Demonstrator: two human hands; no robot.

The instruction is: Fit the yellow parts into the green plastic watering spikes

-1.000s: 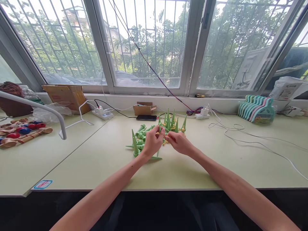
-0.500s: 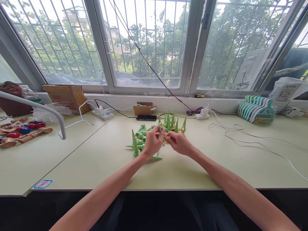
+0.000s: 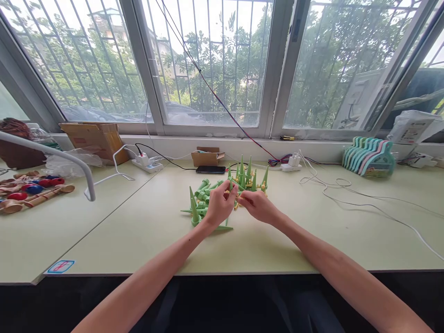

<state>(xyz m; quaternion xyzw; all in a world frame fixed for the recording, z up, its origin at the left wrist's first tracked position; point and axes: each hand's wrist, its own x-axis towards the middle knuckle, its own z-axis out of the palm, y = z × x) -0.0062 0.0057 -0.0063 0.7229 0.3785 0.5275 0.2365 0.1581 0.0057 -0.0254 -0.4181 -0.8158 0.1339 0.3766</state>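
My left hand is closed in a pinch around a green plastic cone-shaped spike, whose tip shows above the fingers. Just to its right, my right hand pinches a small yellow plastic piece against the spike's side; the fingers hide most of the contact. Beside and behind the left hand lie loose green spikes and green tubular parts. Beyond both hands, several green spikes with yellow pieces at their bases stand upright in a cluster.
A black phone lies before a small open cardboard box. Power strips and white cables run along the back. Wooden toys with red and blue balls are at left. Turquoise and pink plastic items stand at right.
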